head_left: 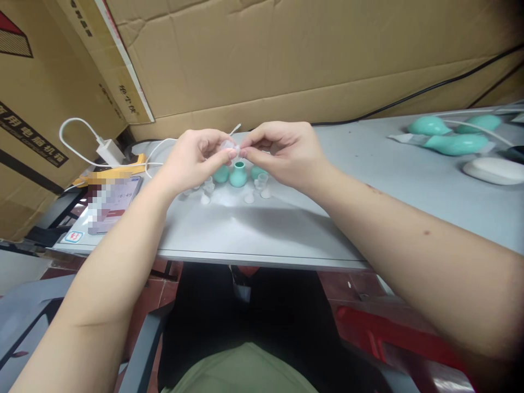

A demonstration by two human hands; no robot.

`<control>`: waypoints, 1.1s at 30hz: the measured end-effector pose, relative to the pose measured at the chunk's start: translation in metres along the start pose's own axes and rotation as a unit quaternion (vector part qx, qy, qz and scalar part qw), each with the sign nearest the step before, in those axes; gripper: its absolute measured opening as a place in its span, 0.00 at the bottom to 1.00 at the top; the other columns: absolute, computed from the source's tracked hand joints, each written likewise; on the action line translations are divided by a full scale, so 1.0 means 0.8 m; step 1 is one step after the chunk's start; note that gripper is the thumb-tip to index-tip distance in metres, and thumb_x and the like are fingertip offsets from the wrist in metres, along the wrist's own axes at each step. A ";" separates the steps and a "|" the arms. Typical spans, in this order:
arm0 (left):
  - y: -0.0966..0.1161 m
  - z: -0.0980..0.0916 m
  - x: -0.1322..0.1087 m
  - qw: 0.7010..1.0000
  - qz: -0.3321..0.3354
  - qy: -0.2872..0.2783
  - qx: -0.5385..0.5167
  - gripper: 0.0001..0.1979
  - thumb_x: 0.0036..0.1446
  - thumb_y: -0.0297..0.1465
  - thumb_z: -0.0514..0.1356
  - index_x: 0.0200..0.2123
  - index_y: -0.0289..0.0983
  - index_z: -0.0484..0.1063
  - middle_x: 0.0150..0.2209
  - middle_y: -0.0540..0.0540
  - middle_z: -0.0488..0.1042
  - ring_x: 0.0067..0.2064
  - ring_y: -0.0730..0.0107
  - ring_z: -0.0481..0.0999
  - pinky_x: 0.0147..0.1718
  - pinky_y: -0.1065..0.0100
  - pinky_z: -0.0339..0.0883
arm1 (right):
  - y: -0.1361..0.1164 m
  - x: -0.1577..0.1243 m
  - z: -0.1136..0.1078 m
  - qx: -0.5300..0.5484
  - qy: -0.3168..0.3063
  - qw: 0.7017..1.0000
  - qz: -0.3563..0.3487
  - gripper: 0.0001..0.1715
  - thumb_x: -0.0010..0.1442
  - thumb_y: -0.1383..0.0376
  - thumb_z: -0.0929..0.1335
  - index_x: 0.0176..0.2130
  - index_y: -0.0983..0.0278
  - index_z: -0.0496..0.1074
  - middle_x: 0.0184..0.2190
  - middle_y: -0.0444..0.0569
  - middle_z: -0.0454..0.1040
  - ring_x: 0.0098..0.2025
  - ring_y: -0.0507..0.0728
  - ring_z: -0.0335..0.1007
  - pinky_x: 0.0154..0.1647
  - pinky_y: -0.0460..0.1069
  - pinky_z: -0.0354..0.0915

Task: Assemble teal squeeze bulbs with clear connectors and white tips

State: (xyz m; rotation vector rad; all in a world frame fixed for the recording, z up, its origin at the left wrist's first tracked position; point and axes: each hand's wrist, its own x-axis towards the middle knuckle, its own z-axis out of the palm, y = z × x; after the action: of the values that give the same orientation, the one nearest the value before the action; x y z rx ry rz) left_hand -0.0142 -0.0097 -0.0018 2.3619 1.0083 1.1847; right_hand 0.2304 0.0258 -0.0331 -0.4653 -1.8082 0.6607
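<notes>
Between thumb and fingers, my left hand (207, 155) pinches a small translucent plastic piece (227, 145). My right hand (282, 150) meets it with closed fingertips on the right side of the piece; whether it grips a second small part there I cannot tell. Just below the fingertips an open-necked mint-green bulb (238, 176) stands upright on the table. Two more green bulbs, one on the left (221, 174) and one on the right (257, 172), are partly covered by my hands. Clear little cups (261, 181) and white cone-shaped pieces (205, 199) lie around them.
On the grey table (254, 234), a phone (117, 204) and a yellow power strip (133, 165) with a white charger (109, 152) are at left. Several green bulbs (458, 143) and a white mouse (495, 170) lie at right. Cardboard (286, 60) stands behind.
</notes>
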 end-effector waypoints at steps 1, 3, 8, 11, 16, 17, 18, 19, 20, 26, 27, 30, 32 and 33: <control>0.000 0.000 0.000 1.000 0.001 0.002 -0.004 0.13 0.74 0.42 0.70 0.42 0.39 0.85 0.34 0.46 0.86 0.34 0.65 0.84 0.33 0.65 0.77 | 0.001 0.000 0.000 0.003 -0.001 1.000 0.002 0.13 0.70 0.54 0.87 0.39 0.57 0.88 0.40 0.48 0.92 0.41 0.60 0.88 0.47 0.56 0.88; -0.001 0.000 0.000 1.000 0.000 0.006 -0.011 0.14 0.75 0.44 0.71 0.44 0.39 0.86 0.35 0.46 0.87 0.35 0.65 0.86 0.34 0.65 0.78 | 0.001 0.000 0.002 0.009 0.004 1.000 0.001 0.11 0.70 0.56 0.86 0.41 0.56 0.89 0.41 0.47 0.91 0.42 0.59 0.87 0.48 0.56 0.88; 0.003 -0.001 0.002 0.999 -0.020 0.003 -0.025 0.17 0.76 0.47 0.71 0.44 0.39 0.86 0.37 0.45 0.88 0.37 0.64 0.87 0.36 0.65 0.79 | -0.003 -0.002 0.003 0.001 0.015 1.000 -0.024 0.05 0.73 0.57 0.83 0.46 0.54 0.94 0.46 0.48 0.94 0.47 0.61 0.90 0.55 0.58 0.89; 0.003 0.000 0.004 0.999 -0.042 0.004 -0.031 0.17 0.76 0.48 0.72 0.44 0.39 0.85 0.36 0.44 0.88 0.37 0.64 0.85 0.36 0.65 0.80 | -0.004 -0.004 0.005 -0.011 0.032 0.999 -0.010 0.08 0.72 0.54 0.85 0.41 0.53 0.94 0.44 0.49 0.95 0.47 0.65 0.91 0.54 0.62 0.89; 0.001 0.004 0.004 0.998 -0.058 0.011 -0.033 0.21 0.75 0.54 0.73 0.45 0.40 0.84 0.35 0.44 0.86 0.36 0.64 0.84 0.34 0.65 0.77 | -0.001 -0.006 0.010 0.007 0.048 0.999 0.012 0.08 0.72 0.54 0.85 0.42 0.54 0.95 0.43 0.50 0.94 0.46 0.65 0.92 0.54 0.62 0.91; 0.002 0.004 0.004 0.998 -0.058 0.010 -0.032 0.22 0.75 0.54 0.73 0.45 0.40 0.84 0.35 0.44 0.86 0.36 0.64 0.84 0.34 0.65 0.77 | -0.001 -0.006 0.010 0.014 0.048 0.999 0.013 0.08 0.72 0.54 0.85 0.42 0.54 0.95 0.43 0.50 0.94 0.46 0.64 0.92 0.54 0.61 0.91; 0.003 0.004 0.003 0.998 -0.058 0.010 -0.030 0.22 0.75 0.54 0.73 0.45 0.40 0.84 0.35 0.44 0.86 0.36 0.64 0.84 0.34 0.65 0.77 | -0.001 -0.006 0.011 0.020 0.050 0.998 0.015 0.07 0.72 0.55 0.85 0.42 0.55 0.95 0.43 0.50 0.94 0.46 0.64 0.92 0.54 0.61 0.91; 0.004 0.004 0.003 0.998 -0.057 0.009 -0.029 0.22 0.75 0.54 0.72 0.44 0.40 0.84 0.35 0.44 0.86 0.35 0.64 0.83 0.34 0.65 0.77 | -0.002 -0.006 0.011 0.025 0.051 0.998 0.017 0.07 0.72 0.55 0.85 0.42 0.55 0.94 0.43 0.49 0.94 0.46 0.64 0.92 0.53 0.61 0.90; 0.005 0.003 0.003 0.998 -0.057 0.008 -0.027 0.22 0.75 0.54 0.72 0.44 0.40 0.84 0.35 0.44 0.86 0.35 0.64 0.83 0.34 0.65 0.76 | -0.002 -0.005 0.011 0.029 0.050 0.998 0.019 0.07 0.71 0.56 0.85 0.41 0.55 0.94 0.42 0.49 0.94 0.45 0.64 0.91 0.53 0.61 0.90; 0.006 0.003 0.003 0.999 -0.045 0.001 -0.024 0.17 0.76 0.47 0.71 0.41 0.39 0.84 0.34 0.44 0.85 0.34 0.65 0.82 0.34 0.64 0.77 | -0.007 -0.001 0.007 0.043 0.011 0.999 0.019 0.17 0.68 0.49 0.88 0.39 0.56 0.88 0.39 0.49 0.90 0.42 0.62 0.88 0.49 0.59 0.87; 0.006 0.003 0.003 0.999 -0.044 0.000 -0.023 0.16 0.76 0.46 0.71 0.41 0.40 0.84 0.34 0.45 0.84 0.34 0.65 0.81 0.34 0.64 0.76 | -0.006 -0.001 0.006 0.043 0.007 0.999 0.023 0.19 0.68 0.48 0.88 0.39 0.56 0.87 0.39 0.49 0.89 0.42 0.61 0.87 0.48 0.58 0.87; 0.006 0.002 0.003 0.998 -0.052 -0.012 -0.017 0.17 0.76 0.46 0.71 0.39 0.40 0.83 0.33 0.45 0.84 0.33 0.65 0.80 0.33 0.64 0.75 | -0.003 0.002 0.004 0.036 -0.006 0.999 0.038 0.23 0.66 0.44 0.88 0.39 0.55 0.85 0.37 0.49 0.87 0.41 0.61 0.85 0.45 0.58 0.84; 0.007 0.001 0.003 0.998 -0.055 -0.020 -0.014 0.18 0.75 0.47 0.71 0.38 0.40 0.83 0.33 0.44 0.84 0.33 0.65 0.79 0.33 0.64 0.75 | -0.001 0.003 0.003 0.035 -0.018 0.998 0.038 0.24 0.65 0.43 0.88 0.37 0.55 0.84 0.37 0.49 0.87 0.39 0.61 0.83 0.42 0.57 0.83; 0.008 0.001 0.003 0.998 -0.053 -0.022 -0.015 0.18 0.75 0.47 0.71 0.37 0.40 0.83 0.33 0.44 0.84 0.33 0.65 0.79 0.33 0.64 0.74 | 0.001 0.003 0.002 0.036 -0.022 0.998 0.036 0.25 0.65 0.43 0.88 0.37 0.55 0.83 0.37 0.49 0.87 0.39 0.60 0.82 0.41 0.57 0.82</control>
State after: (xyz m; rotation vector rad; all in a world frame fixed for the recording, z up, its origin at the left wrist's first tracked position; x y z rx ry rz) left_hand -0.0100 -0.0125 0.0021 2.2711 1.0799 1.0953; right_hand 0.2278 0.0275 -0.0320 -0.4728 -1.8094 0.7884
